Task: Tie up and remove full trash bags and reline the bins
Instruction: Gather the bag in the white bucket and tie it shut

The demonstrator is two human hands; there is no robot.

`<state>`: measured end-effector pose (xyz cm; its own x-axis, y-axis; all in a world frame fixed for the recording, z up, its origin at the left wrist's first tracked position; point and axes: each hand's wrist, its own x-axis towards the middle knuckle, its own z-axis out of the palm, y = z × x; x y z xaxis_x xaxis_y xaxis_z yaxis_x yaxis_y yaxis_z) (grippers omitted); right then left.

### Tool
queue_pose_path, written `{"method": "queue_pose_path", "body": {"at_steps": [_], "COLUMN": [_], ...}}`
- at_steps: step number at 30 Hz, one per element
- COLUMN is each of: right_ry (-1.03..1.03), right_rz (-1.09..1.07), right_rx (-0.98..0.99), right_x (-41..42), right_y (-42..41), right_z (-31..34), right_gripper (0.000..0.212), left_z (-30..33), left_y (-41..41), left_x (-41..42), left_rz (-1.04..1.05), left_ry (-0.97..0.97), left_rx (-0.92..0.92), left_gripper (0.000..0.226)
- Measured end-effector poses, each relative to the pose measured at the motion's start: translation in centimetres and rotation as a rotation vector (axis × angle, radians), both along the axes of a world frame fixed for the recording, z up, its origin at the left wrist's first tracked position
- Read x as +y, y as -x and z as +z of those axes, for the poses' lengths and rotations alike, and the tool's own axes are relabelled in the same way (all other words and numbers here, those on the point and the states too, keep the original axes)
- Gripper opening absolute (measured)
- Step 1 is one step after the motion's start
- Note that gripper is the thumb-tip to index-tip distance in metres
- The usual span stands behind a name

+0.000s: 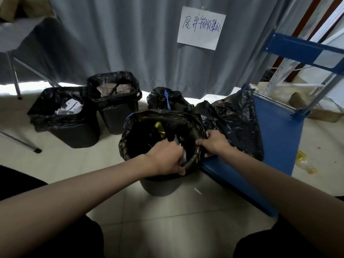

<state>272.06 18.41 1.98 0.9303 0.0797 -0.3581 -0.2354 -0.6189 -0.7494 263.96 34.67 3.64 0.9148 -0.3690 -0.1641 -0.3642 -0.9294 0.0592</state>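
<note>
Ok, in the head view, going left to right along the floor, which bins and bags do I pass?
Bin with white paper scraps → square lined bin → round bin being handled → loose black bag on the blue panel.

Near bin (pixel 160 185) sits hemmed on its right, touching the blue shelf board (pixel 279 138); loose black bags (pixel 240 120) are heaped there. A tied bag (pixel 165 99) blocks the far side. To the left, open floor (pixel 78 161) separates it from two lined bins (pixel 74 131) (pixel 115 116). Both hands (pixel 167 159) (pixel 214 144) crowd the near-right rim, so the mouth stays open far and left.
</note>
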Motion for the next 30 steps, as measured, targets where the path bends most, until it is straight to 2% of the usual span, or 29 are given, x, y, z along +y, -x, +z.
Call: {"method": "queue_pose_path", "body": {"at_steps": [3, 5, 9, 10, 14, 18, 21, 25, 30], "right_ry": [-0.051, -0.016, -0.009, -0.04, -0.182, -0.283, -0.341, -0.403, -0.431], "right_rz": [0.007, 0.066, 0.107, 0.08, -0.058, -0.162, -0.206, -0.253, -0.315], "right_rx": [0.106, 0.162, 0.198, 0.184, 0.146, 0.179, 0.205, 0.237, 0.218], "right_x": [0.2, 0.3, 0.7, 0.8, 0.8, 0.6, 0.7, 0.8, 0.7], "right_y": [-0.1, -0.1, 0.2, 0.2, -0.2, -0.4, -0.3, -0.4, -1.2], "right_z": [0.3, 0.6, 1.4, 1.6, 2.4, 2.9, 2.9, 3.0, 2.6], "right_gripper": [0.014, 0.011, 0.006, 0.004, 0.017, 0.018, 0.016, 0.019, 0.016], "left_z": [-0.1, -0.1, -0.2, -0.3, -0.8, -0.6, -0.9, -1.8, -1.2], "left_y": [-0.3, -0.6, -1.2, -1.4, -1.7, -1.3, -1.2, -0.9, -0.2], "left_x": [-0.1, 0.1, 0.4, 0.6, 0.7, -0.1, 0.1, 0.7, 1.7], "left_rz": [0.05, 0.06, 0.059, 0.064, 0.072, 0.11, 0.08, 0.08, 0.141], "left_ry": [-0.011, -0.01, -0.005, 0.02, 0.213, 0.432, 0.338, 0.217, 0.267], "left_rx": [-0.053, -0.085, -0.167, -0.174, -0.207, -0.257, -0.3, -0.34, -0.356], "left_gripper": [0.033, 0.032, 0.023, 0.022, 0.023, 0.044, 0.037, 0.015, 0.018]}}
